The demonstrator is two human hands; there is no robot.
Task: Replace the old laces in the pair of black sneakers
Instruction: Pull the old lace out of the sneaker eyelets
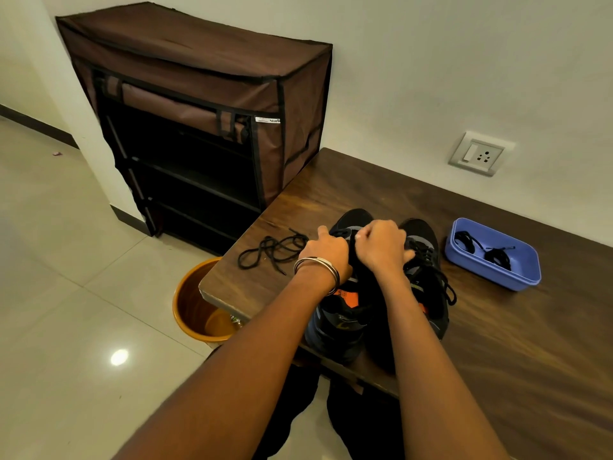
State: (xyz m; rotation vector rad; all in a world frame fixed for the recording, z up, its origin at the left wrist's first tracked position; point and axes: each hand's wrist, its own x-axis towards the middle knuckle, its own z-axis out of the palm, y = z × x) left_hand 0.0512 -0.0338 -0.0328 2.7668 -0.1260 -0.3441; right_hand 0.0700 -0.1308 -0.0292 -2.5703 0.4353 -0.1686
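Honestly, the risk here is the loose old black lace sliding off the dark wooden worktop into the orange bucket if the left hand bumps it, since it lies just left of that hand. Both hands, the right hand too, curl round the tongue of the left black sneaker; new laces wait in the blue plastic tray at right.

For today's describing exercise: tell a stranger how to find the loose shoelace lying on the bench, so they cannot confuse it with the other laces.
Start at the dark wooden bench against the white wall. Near its left end, beside the person's left hand and above the orange bin, lies the loose black shoelace in a tangle on bare wood. Unlike the laces in the blue tray or those threaded in the right-hand sneaker, it sits in nothing.
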